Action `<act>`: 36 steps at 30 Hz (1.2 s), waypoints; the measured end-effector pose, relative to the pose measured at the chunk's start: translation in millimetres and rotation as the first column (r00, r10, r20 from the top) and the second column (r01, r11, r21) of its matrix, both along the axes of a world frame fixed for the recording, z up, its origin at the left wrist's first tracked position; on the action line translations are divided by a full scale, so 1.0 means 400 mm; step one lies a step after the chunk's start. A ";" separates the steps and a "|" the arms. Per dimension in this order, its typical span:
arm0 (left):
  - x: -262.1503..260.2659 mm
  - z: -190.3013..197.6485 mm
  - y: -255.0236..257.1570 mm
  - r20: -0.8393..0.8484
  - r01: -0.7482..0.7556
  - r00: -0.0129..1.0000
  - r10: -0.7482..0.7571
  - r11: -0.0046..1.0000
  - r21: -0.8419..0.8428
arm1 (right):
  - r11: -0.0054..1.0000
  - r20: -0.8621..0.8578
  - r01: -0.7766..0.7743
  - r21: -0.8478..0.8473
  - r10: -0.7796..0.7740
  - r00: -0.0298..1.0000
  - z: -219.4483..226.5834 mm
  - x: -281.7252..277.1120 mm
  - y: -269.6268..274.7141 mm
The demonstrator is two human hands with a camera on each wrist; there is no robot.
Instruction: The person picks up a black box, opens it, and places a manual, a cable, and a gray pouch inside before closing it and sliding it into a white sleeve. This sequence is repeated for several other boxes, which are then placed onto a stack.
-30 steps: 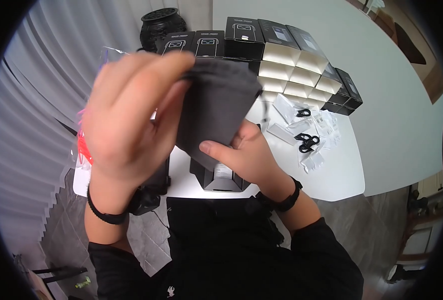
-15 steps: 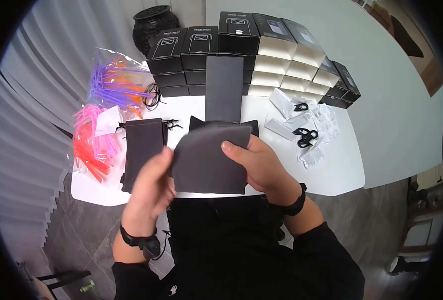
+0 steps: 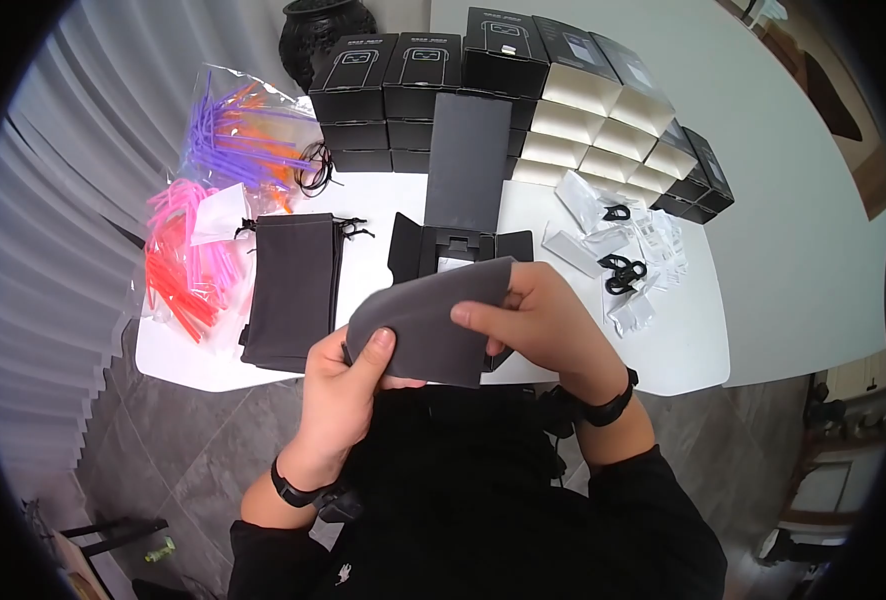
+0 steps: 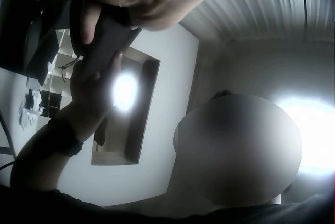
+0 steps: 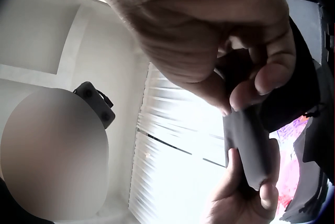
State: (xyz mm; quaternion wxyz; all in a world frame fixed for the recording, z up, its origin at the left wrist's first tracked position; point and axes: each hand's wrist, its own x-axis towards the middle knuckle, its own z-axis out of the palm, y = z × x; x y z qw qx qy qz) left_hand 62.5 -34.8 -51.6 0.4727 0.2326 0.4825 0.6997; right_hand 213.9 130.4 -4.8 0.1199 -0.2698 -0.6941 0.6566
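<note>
Both hands hold a dark grey cloth pouch (image 3: 418, 325) above the table's front edge, in front of an open black box (image 3: 463, 244). The left hand (image 3: 343, 395) grips its left end, thumb on top. At the other end the right hand (image 3: 538, 320) pinches the pouch, thumb on the upper face. In the right wrist view the pouch (image 5: 251, 145) hangs between the curled fingers of the right hand (image 5: 209, 36) and the left hand (image 5: 243, 203). A stack of similar drawstring pouches (image 3: 293, 290) lies to the left.
Stacked black boxes (image 3: 423, 75) and white-sided ones (image 3: 583, 90) line the back. Bags of purple and orange straws (image 3: 233, 140) and pink and red straws (image 3: 183, 280) lie at left. Small plastic packets (image 3: 573, 245) and black clips (image 3: 620, 274) are at right, on the white table (image 3: 663, 350).
The left hand came down from high in front of the camera and now grips the pouch's left end. The pouch has lowered and tilted, uncovering the open box.
</note>
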 end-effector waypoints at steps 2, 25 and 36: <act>0.005 0.002 0.000 -0.029 0.000 1.000 0.000 1.000 -0.014 | 0.998 -0.079 0.065 -0.014 -0.066 0.995 -0.021 -0.003 -0.001; 0.021 0.020 0.016 0.193 -0.084 0.980 0.056 0.987 0.139 | 0.987 -0.264 -0.134 -0.091 0.106 0.959 -0.024 0.004 -0.039; 0.027 0.026 0.022 0.081 -0.064 0.996 0.048 0.975 0.213 | 0.996 -0.418 0.018 -0.083 -0.051 0.907 -0.035 0.030 -0.058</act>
